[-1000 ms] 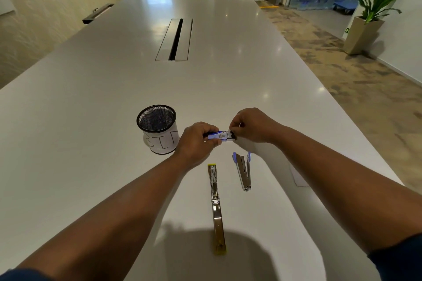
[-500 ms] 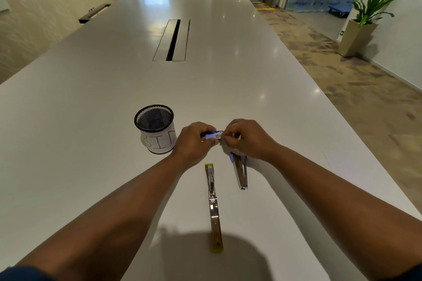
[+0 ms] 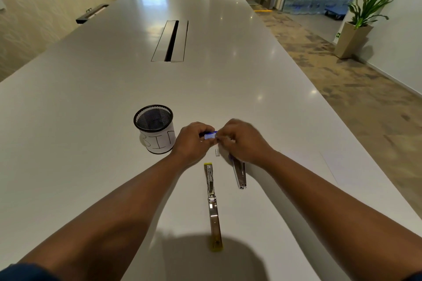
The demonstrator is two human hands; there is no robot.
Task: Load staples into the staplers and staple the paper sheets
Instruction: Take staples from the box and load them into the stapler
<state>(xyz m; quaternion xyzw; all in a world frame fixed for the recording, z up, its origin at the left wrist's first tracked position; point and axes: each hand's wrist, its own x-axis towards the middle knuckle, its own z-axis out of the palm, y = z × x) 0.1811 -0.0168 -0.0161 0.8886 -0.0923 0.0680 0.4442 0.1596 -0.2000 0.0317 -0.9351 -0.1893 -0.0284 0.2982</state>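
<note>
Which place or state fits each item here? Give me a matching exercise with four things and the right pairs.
Things:
1. mesh cup
2. staple box
3. yellow stapler
4. purple stapler

Places or states:
A. lies partly under the right hand
B. lies swung open along the table, nearest the person
C. stands upright beside the left hand, labelled BIN
D. held between both hands above the table

Pairs: 1-C, 2-D, 3-B, 4-A

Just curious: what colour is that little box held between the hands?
Blue and white small cardboard staple box, seen in the head view.
</note>
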